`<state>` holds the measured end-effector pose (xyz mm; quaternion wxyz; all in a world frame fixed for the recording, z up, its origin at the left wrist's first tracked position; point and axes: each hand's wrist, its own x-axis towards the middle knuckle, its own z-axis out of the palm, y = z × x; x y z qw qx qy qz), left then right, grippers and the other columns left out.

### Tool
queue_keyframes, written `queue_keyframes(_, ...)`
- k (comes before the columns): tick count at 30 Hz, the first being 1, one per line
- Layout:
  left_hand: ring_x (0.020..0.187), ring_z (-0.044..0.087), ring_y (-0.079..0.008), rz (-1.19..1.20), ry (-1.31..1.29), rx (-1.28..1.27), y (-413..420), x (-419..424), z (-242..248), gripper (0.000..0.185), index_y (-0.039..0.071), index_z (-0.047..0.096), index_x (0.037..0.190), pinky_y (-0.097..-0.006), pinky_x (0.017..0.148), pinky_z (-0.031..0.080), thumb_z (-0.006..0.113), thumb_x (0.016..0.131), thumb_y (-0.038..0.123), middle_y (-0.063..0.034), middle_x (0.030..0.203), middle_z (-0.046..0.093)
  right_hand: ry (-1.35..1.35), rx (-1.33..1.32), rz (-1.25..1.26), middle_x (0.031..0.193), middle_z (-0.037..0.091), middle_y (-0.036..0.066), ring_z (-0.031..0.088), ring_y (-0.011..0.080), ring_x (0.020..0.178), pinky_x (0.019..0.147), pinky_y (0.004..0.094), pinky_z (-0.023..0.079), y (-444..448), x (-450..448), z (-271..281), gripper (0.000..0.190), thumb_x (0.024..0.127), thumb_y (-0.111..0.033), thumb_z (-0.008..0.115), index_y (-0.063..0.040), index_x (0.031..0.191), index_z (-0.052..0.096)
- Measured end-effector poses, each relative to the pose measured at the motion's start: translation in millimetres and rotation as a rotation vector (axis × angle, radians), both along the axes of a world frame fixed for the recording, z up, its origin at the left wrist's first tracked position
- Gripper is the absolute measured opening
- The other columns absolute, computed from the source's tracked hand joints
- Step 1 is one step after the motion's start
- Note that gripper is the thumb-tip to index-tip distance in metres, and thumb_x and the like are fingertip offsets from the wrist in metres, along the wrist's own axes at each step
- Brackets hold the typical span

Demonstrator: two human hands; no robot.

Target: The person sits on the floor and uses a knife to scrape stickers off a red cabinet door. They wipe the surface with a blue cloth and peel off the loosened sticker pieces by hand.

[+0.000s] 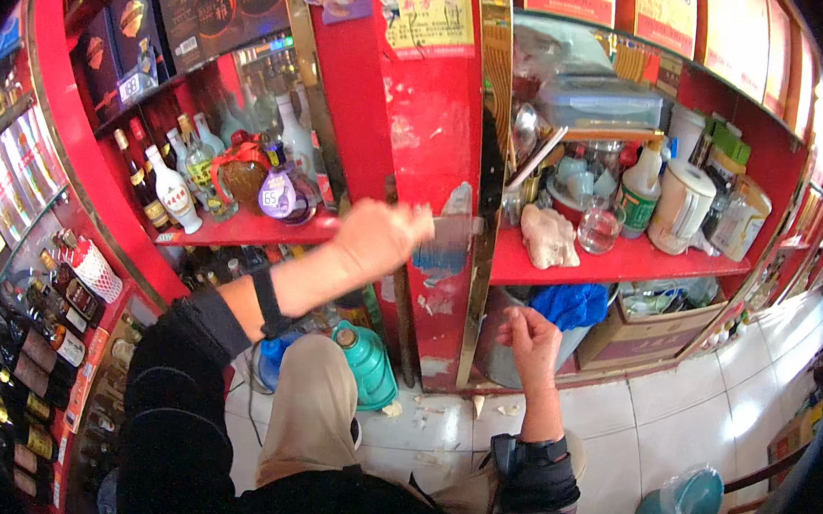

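My left hand (386,234) is raised in front of a red pillar (429,141) and blurred. Its fingertips are at or close to a scraped grey-blue patch (444,244) where the red covering has come away. Whether they touch it or hold something small cannot be made out. My right hand (530,341) hangs lower, right of the pillar, with fingers curled in and nothing visible in them. Behind it stands a grey bucket (576,341) with a blue cloth (572,305) over its rim. Pale flakes (435,409) lie on the tiled floor below the pillar.
Liquor bottles (175,192) crowd the left shelf. On the right shelf are a pale rock (550,237), a glass of clear liquid (600,226), a green-labelled bottle (640,189) and a white kettle (682,207). A teal container (365,367) stands by my knee, a cardboard box (651,329) lower right.
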<state>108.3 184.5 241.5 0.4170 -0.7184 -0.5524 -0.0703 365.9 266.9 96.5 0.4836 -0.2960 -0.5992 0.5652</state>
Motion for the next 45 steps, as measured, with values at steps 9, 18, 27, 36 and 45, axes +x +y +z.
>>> queue_keyframes(9, 0.056, 0.058, -0.0363, -0.146, -0.422, 0.229, -37, 7, 101, 0.023, 0.01, 0.054, 0.077, -0.0451, 0.047, 0.044, 0.059, 0.092, 0.026, -0.0148, 0.062, 0.055, -0.025, 0.03, 0.013, 0.068, 0.065, 0.005, 0.06, 0.0093, 0.056, 0.052, 0.0248, 0.051, 8, -4, -16, 0.021, 0.094, -0.014, 0.061, 0.006, 0.093, 0.069)
queue_keyframes(18, 0.055, 0.048, -0.031, -0.099, -0.478, 0.652, -16, -13, 226, 0.023, 0.004, 0.056, 0.08, -0.0379, 0.051, 0.041, 0.062, 0.092, 0.022, -0.018, 0.063, 0.049, -0.035, -0.007, 0.006, 0.068, 0.065, 0.006, 0.061, 0.0104, 0.055, 0.05, 0.0247, 0.05, 21, -18, -30, 0.021, 0.092, -0.015, 0.063, 0.005, 0.091, 0.069)
queue_keyframes(27, 0.055, 0.038, -0.0246, -0.143, -0.561, 0.624, 9, -26, 213, 0.024, 0.001, 0.056, 0.081, -0.0349, 0.054, 0.041, 0.063, 0.092, 0.021, -0.0184, 0.063, 0.046, -0.041, -0.002, 0.017, 0.068, 0.065, 0.007, 0.062, 0.0105, 0.056, 0.051, 0.0241, 0.051, 26, -18, -37, 0.02, 0.093, -0.012, 0.061, 0.006, 0.092, 0.069)
queue_keyframes(36, 0.061, 0.055, -0.0413, -0.033, -0.607, 0.375, 5, -1, 189, 0.022, 0.004, 0.058, 0.08, -0.042, 0.052, 0.042, 0.062, 0.091, 0.022, -0.0217, 0.064, 0.053, -0.047, 0.02, 0.036, 0.068, 0.065, 0.007, 0.062, 0.0101, 0.056, 0.051, 0.0241, 0.051, 23, -24, -39, 0.021, 0.093, -0.013, 0.061, 0.007, 0.092, 0.069)
queue_keyframes(45, 0.064, 0.062, -0.0378, 0.024, -0.236, 0.394, -3, -2, 192, 0.024, 0.009, 0.056, 0.08, -0.0476, 0.053, 0.048, 0.058, 0.093, 0.03, -0.0174, 0.064, 0.059, -0.034, 0.027, 0.014, 0.067, 0.065, 0.007, 0.061, 0.0099, 0.055, 0.051, 0.0246, 0.051, 23, -22, -39, 0.021, 0.093, -0.014, 0.062, 0.006, 0.092, 0.069)
